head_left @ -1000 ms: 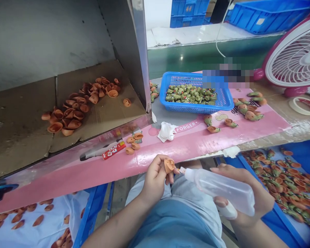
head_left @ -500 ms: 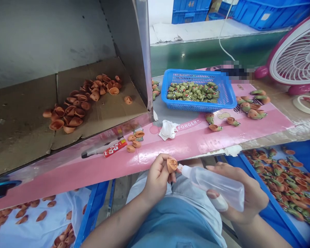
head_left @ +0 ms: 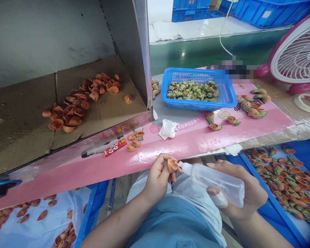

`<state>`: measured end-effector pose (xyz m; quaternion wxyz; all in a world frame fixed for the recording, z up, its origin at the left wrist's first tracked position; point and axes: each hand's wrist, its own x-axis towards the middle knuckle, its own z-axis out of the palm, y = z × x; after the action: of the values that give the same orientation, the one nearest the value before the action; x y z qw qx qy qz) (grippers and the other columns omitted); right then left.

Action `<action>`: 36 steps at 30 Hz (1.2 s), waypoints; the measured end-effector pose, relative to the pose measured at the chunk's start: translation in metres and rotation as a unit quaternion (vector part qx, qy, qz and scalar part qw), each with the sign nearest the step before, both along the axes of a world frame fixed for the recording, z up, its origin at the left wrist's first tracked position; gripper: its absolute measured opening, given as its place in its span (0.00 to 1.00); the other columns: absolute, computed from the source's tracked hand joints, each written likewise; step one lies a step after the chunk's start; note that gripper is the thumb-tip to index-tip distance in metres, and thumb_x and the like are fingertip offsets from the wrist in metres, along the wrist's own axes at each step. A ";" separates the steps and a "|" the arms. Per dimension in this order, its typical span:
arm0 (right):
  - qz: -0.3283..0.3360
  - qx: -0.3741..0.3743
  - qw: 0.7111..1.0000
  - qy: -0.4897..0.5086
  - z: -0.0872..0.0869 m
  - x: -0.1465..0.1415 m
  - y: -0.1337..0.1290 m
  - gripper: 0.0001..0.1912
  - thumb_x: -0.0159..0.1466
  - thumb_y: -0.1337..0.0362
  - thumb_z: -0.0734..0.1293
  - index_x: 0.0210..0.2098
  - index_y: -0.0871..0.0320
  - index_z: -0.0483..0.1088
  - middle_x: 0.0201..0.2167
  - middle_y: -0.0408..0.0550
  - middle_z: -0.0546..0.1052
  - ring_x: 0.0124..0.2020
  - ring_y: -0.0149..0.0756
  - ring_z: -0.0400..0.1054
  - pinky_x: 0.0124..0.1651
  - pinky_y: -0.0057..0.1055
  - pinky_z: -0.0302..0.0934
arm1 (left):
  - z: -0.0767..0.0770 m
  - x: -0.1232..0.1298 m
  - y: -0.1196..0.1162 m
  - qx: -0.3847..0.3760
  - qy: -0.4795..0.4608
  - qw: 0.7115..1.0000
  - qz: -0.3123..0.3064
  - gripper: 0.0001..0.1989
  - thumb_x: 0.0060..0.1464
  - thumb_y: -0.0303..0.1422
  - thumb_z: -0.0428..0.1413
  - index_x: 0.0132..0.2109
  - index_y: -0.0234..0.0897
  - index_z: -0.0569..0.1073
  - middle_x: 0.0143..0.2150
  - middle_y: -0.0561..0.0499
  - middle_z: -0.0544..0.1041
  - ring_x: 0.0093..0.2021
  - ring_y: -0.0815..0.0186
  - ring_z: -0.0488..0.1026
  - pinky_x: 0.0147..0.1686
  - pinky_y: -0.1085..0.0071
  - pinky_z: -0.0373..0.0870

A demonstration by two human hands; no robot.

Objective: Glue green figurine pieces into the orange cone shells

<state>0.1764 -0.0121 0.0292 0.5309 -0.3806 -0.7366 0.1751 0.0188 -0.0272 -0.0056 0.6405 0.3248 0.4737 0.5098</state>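
Just above the near edge of our pink-covered bench (head_left: 67, 175), our left hand (head_left: 158, 179) pinches a light, thin-walled orange shell (head_left: 172, 165), safest held by its rim; our right hand (head_left: 244, 193) grasps a soft plastic squeeze bottle (head_left: 214, 184), its nozzle just beside the shell.

A light-blue garment (head_left: 172, 224) covers the person's front, and creased pale grey fabric (head_left: 193, 186) shows on both sides of it. Beyond the garment's left side runs a bare left forearm (head_left: 119, 224) ending in the left hand (head_left: 158, 179); beyond its right side is the right hand (head_left: 237, 186), with a white wrap (head_left: 218, 199) around the thumb, its material too blurred to tell.
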 end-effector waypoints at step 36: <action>0.016 -0.029 0.999 0.001 -0.004 0.004 0.003 0.13 0.47 0.66 0.68 0.33 0.60 0.67 0.23 0.46 0.71 0.20 0.32 0.65 0.18 0.26 0.60 | -0.008 -0.004 0.004 0.009 0.012 1.000 0.014 0.05 0.54 0.33 0.48 0.34 0.36 0.62 0.25 0.54 0.69 0.17 0.75 0.60 0.18 0.78 0.54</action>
<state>0.1806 -0.0087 0.0249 0.5179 -0.3837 -0.7365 0.2052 0.0147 -0.0234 -0.0138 0.6246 0.3296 0.4812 0.5193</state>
